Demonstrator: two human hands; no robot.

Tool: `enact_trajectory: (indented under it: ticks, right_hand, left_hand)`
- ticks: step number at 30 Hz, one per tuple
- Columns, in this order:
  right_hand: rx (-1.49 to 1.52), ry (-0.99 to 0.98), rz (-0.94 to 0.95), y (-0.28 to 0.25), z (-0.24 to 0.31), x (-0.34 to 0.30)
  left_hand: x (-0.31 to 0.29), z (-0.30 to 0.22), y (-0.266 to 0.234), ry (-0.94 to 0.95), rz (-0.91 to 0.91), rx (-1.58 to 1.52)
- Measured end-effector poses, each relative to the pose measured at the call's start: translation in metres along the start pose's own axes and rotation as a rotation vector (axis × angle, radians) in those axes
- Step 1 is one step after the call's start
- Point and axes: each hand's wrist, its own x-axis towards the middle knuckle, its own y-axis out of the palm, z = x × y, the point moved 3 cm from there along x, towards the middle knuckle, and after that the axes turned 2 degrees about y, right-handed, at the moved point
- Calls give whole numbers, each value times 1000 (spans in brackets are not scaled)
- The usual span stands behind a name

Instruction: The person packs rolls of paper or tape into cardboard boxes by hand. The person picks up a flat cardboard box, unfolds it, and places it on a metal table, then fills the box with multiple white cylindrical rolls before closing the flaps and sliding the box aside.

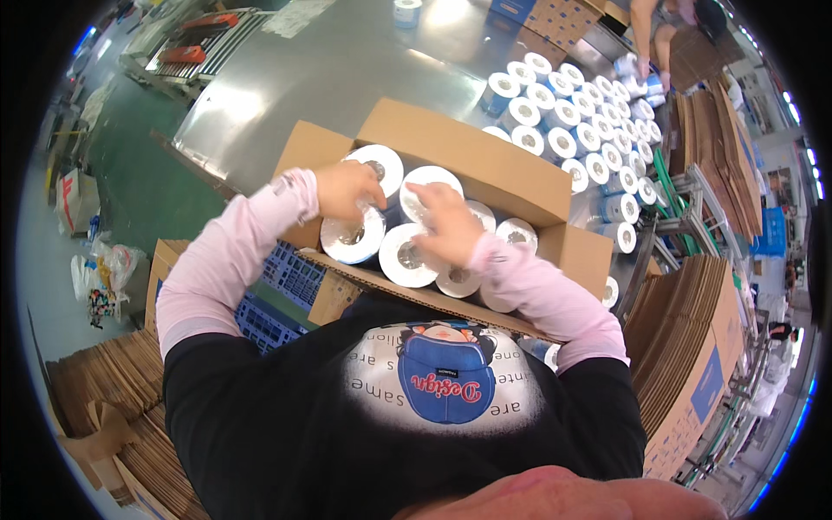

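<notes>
An open cardboard box [472,149] in front of me holds several white rolls in clear wrap, standing on end in two rows. My left hand [347,191] is over the box's left end, fingers bent down between the back-left roll [381,165] and the front-left roll [354,238], touching them. Spread fingers of my right hand [449,227] rest on the second back roll [425,184] and the front roll [407,260] beside it. Neither hand lifts a roll. My right hand and forearm partly hide the rolls at the right end.
Many wrapped rolls [563,113] stand on the metal table [303,78] at the back right. Another person's hands [654,74] are among the far ones. Flattened cartons [676,329] are stacked at right, more [104,373] at left. A roller conveyor [204,43] stands far left.
</notes>
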Motion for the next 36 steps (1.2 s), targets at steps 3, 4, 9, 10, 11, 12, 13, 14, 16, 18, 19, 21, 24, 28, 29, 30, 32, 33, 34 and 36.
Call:
enact_trajectory:
  ticks: [3, 4, 9, 10, 11, 12, 13, 14, 16, 18, 19, 21, 24, 28, 29, 30, 32, 33, 34, 36]
  right_hand:
    - [-16, -28, -118, -76, -29, -32]
    - [-161, 52, -311, -99, -47, -52]
    - [-439, 383, -514, -76, -89, -122]
    - [-353, 361, -577, -73, -92, -130]
    - [-338, 344, -615, -68, -91, -133]
    - [-308, 335, -587, -73, -86, -131]
    - [-277, 341, -565, -79, -87, -132]
    - [-154, 375, -624, -79, -94, -139]
    - [53, 380, -703, -89, -120, -150]
    - [-70, 456, -710, -106, -167, -160]
    - [-125, 494, -710, -117, -197, -164]
    - [-170, 581, -716, -148, -279, -174]
    - [-435, 574, -539, -204, -372, -134]
    - [-620, 914, -62, -204, -437, -63]
    - [-716, 988, -38, -192, -442, -53]
    - [-729, 1058, 6, -187, -453, -45]
    - [-677, 1037, -125, -182, -457, -41]
    - [-634, 1038, -189, -183, -454, -44]
    - [-572, 1069, -194, -181, -450, -48]
    - [-599, 1019, -140, -174, -436, -60]
  left_hand:
    - [30, 0, -51, -340, 135, -290]
    - [52, 3, -63, -320, 40, -240]
    - [215, 52, -35, -60, -365, -164]
    - [253, 49, -18, -79, -369, -58]
    - [283, 48, 4, -112, -376, 44]
    - [315, 60, 34, -160, -334, 56]
    - [337, 44, 46, -288, -206, 68]
    - [355, 37, 55, -379, -189, 162]
    - [398, 44, 60, -615, -127, 191]
    - [419, 100, 74, -751, -288, 77]
    - [423, 125, 81, -804, -366, -32]
    - [427, 126, 77, -754, 88, -11]
    - [415, 103, 57, -621, 299, 108]
    - [416, 45, 75, -80, 0, 401]
    - [416, 33, 80, 55, -70, 472]
    - [421, 27, 80, 36, -53, 478]
    - [430, 33, 86, -59, -72, 490]
    - [433, 42, 90, -70, -102, 503]
    - [435, 50, 93, -76, -131, 519]
    - [445, 63, 101, -82, -207, 577]
